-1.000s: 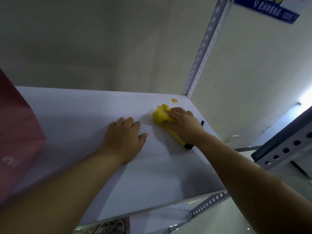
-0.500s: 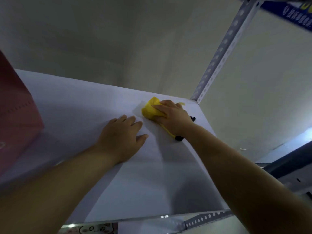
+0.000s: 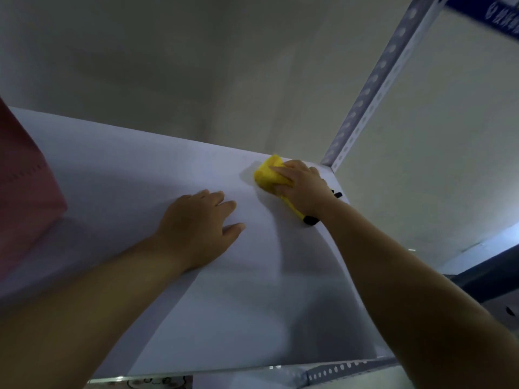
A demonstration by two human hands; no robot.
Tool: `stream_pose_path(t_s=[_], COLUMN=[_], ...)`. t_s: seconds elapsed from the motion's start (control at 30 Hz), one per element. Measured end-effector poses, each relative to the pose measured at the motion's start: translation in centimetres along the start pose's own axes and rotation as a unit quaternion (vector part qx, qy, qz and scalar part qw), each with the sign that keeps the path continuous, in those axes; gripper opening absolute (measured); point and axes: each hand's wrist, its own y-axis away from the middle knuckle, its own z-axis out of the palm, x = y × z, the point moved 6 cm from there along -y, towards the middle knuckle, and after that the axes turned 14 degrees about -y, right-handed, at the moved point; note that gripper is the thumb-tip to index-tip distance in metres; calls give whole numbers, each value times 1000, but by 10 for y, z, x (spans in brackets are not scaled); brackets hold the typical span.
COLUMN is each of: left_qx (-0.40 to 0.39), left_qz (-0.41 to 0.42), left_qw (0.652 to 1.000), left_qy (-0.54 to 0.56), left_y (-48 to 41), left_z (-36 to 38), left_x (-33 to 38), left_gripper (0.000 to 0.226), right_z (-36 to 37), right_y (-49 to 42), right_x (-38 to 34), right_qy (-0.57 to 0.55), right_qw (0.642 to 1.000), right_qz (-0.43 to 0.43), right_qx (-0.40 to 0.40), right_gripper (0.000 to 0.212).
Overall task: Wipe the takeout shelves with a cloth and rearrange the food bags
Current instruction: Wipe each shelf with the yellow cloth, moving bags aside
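head view, close above shelf [image 3: 174, 175], facing wall

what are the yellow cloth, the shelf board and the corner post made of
Yellow cloth: soft fabric, bunched under the right hand.
Shelf board: smooth matte white, likely painted metal or laminate.
Corner post: light painted metal angle, punched with holes.

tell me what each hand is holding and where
Right hand presses a bunched yellow cloth from above, fingers over its top. Left hand holds nothing, flat on the shelf.

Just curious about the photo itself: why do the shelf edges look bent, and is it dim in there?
Head view: wide-angle lens bows the shelf edges; dim light, soft shadows under the left hand and right hand on the cloth; the sign is blurred.
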Motion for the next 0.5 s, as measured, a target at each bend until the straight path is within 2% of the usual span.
stream_pose_path(t_s=[0.03, 0.07, 0.17, 0.23, 0.3, 0.4, 0.5], left_qx=[-4, -6, -3, 0, -3, -1, 4], left_qz=[1, 0, -3, -7, -9, -4, -3], left_qw=[1000, 1000, 1000, 1000, 1000, 1000, 1000], left_qy=[0, 1, 1, 2, 3, 0, 2], left_y=[0, 0, -1, -1, -1, 0, 0], left_z=[0, 1, 2, 3, 3, 3, 2], left_x=[0, 0, -2, -3, -3, -2, -1], left_gripper=[66, 66, 64, 62, 59, 62, 65], right_z=[-6, -15, -29, -27, -21, -1, 7], right_y=[-1, -4, -3, -8, -17, -26, -17], right_x=[10, 25, 67, 64, 42, 2, -17], right_qy=[8, 8, -29, 0, 35, 25, -27], right_qw=[1000, 997, 962, 952, 964, 996, 997], right_qz=[11, 60, 254, 290, 247, 85, -61], right_qx=[15, 42, 94, 99, 91, 24, -39], right_gripper=[33, 32, 40, 40, 37, 41, 45])
